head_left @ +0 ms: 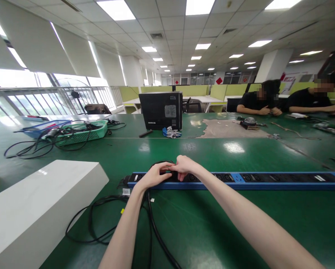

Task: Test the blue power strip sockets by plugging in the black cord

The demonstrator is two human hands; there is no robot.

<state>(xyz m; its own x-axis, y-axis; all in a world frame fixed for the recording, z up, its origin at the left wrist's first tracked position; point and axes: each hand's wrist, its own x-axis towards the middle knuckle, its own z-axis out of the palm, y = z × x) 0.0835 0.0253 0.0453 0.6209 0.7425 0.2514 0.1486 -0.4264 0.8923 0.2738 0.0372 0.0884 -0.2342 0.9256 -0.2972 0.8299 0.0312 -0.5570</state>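
- The blue-and-black power strip (240, 178) lies left to right across the green table (212, 228), at mid depth.
- The left hand (153, 176) rests on the strip's left end, its fingers narrow and closed on a black plug (167, 172).
- The right hand (186, 166) meets it just to the right, fingertips bent down onto the same plug; whether it grips or only presses I cannot tell.
- A black cable (156, 228) loops near the left forearm.
- A white box (44, 201) sits near left.
- A green basket (83, 136) sits far left.

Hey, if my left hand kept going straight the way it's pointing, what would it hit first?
Probably the right hand: the left hand points forward and right along the blue power strip, its fingertips about meeting it.
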